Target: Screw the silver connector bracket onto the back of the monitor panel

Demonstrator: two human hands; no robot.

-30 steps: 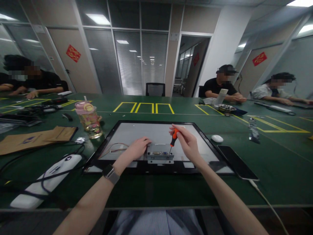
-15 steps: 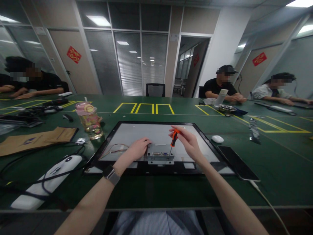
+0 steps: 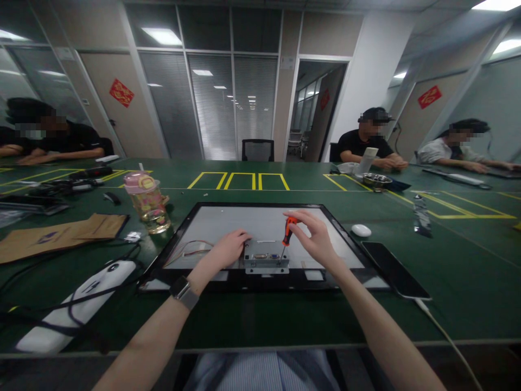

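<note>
Centre of frame: a flat display panel (image 3: pixel 228 218) lies on the green table (image 3: pixel 244 323), a metal port bracket (image 3: pixel 266 269) at its lower middle. Progress, by our reading: partway. Bracket sits in place; the orange-and-black screwdriver (image 3: pixel 288 232) stands with its tip at the bracket's right end, so we take that fastening point as unfinished. Dark spots dot the lower flange; whether screws or holes, we cannot tell, nor how many are done. Thin wires (image 3: pixel 195 248) lie loose across the panel's left part, ends unclear.

Poses: right hand (image 3: pixel 316 233) comes in from lower right, wrist raised, thumb and fingertips pinching the handle, shaft leaning slightly. Left hand (image 3: pixel 231 245) reaches from lower left, low and flat, fingers close together at the bracket's left edge; pressing or merely resting, we cannot tell.
</note>
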